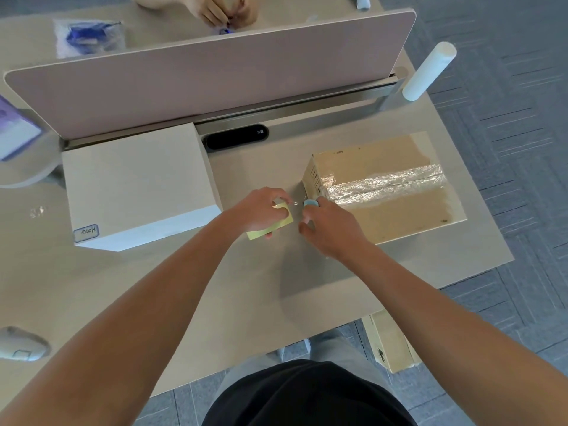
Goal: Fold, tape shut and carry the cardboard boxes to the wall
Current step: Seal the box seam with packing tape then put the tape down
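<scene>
A closed cardboard box (399, 216) lies on the table at the right, with a wrinkled strip of clear tape (384, 186) along its top seam. My left hand (258, 210) grips a yellow-green tape roll (270, 226) just left of the box. My right hand (329, 229) holds a small light-blue tool (311, 203) at the box's near left corner. A thin strand of clear tape (295, 203) stretches between the two hands.
A white box (138, 186) with a handwritten label stands to the left. A pink divider panel (209, 75) runs across the back, with another person's hands (227, 10) beyond it. A white cylinder (428, 72) stands at the back right. Another cardboard box (388, 342) rests on the floor under the table edge.
</scene>
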Motion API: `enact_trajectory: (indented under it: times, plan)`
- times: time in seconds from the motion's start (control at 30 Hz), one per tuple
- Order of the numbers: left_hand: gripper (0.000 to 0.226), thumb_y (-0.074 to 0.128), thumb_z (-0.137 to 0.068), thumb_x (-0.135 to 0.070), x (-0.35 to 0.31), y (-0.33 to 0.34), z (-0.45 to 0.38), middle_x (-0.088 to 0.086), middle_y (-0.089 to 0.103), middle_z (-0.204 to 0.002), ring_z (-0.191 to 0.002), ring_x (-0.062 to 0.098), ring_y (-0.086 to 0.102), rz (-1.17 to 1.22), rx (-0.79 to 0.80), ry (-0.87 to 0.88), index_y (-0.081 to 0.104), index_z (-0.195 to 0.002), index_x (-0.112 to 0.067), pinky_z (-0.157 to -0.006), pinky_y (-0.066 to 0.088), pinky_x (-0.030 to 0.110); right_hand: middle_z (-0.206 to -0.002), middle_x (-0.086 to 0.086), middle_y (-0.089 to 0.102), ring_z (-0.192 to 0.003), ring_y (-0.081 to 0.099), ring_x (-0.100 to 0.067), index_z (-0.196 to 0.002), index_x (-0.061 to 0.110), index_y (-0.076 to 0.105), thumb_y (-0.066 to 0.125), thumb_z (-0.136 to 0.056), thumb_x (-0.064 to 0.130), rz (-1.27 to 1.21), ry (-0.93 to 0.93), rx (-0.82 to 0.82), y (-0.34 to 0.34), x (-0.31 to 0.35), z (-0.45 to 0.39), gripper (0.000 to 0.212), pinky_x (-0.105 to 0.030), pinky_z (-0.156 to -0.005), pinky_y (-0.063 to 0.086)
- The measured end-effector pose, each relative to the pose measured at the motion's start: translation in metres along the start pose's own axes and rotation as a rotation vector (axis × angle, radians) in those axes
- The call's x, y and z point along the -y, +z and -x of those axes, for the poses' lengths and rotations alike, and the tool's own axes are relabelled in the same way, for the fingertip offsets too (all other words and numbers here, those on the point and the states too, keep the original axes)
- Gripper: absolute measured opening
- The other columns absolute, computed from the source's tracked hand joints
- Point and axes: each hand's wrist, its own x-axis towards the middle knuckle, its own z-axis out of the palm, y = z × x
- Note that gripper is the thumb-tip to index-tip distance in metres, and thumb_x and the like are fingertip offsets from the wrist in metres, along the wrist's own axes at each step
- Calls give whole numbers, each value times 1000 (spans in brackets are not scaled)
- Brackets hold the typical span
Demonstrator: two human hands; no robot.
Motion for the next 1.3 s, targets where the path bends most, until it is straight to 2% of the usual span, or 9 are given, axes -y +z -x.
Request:
enact_trajectory:
  times: [0.2,0.3,0.47,0.63,0.77,0.9,1.03,1.17,1.3]
  plan:
    - [33,60,-96,-18,-2,-1,-1,4,61,-122,-60,24,75,-30,10,10,67,-125,-32,-58,64,38,-118,-7,58,-109,61,-31,-109,19,66,58,-97,35,72,-30,60,-4,7,-6,22,-40,-84,54]
    - [33,59,-95,-18,-3,-2,-1,4,60,-122,-62,26,76,-50,7,6,68,-124,-32,-60,64,39,-112,-9,58,-108,60,-32,-106,16,68,58,-98,35,133,-44,76,-2,4,-5,23,-37,-81,48]
    - [32,59,-96,-17,-2,-3,-2,6,57,-124,-65,29,76,-68,19,6,68,-123,-32,-64,65,43,-101,-8,56,-97,61,-32,-85,18,57,53,-99,34,165,-54,111,-7,2,0,22,-33,-72,40]
    - [30,59,-94,-17,0,-4,-4,6,59,-120,-56,25,74,-35,5,-1,69,-118,-33,-56,62,36,-89,-1,55,-94,65,-30,-82,20,61,53,-101,42,146,-40,210,-11,-11,6,31,-34,-71,43]
    - [35,58,-95,-17,2,-4,-6,3,59,-125,-53,23,73,-50,19,9,68,-123,-34,-60,63,36,-96,2,49,-88,58,-24,-92,25,63,57,-100,45,-97,22,-17,-10,-25,11,22,-35,-72,43]
    - [36,56,-95,-18,4,-2,-6,3,58,-128,-55,24,74,-48,27,0,66,-126,-34,-65,63,37,-106,4,45,-92,58,-26,-106,24,64,63,-95,44,-222,238,-262,-12,-38,0,23,-36,-74,44]
    - [35,57,-95,-20,7,0,-6,4,56,-133,-59,26,75,-17,27,-13,66,-126,-33,-60,62,34,-112,3,43,-97,57,-26,-109,22,56,75,-87,50,-233,350,-298,-14,-46,-20,40,-34,-78,40]
    - [34,58,-96,-19,5,0,-5,3,55,-132,-59,25,75,-15,24,-26,66,-125,-34,-62,64,37,-113,0,49,-98,53,-24,-104,23,52,80,-75,62,-131,341,-279,-13,-45,-37,56,-40,-88,43]
    - [35,58,-96,-20,1,2,-6,3,59,-129,-58,23,75,-13,37,-17,65,-128,-31,-62,62,35,-118,-7,52,-103,55,-30,-107,18,54,82,-71,61,-43,339,-282,-6,-43,-45,62,-44,-89,49]
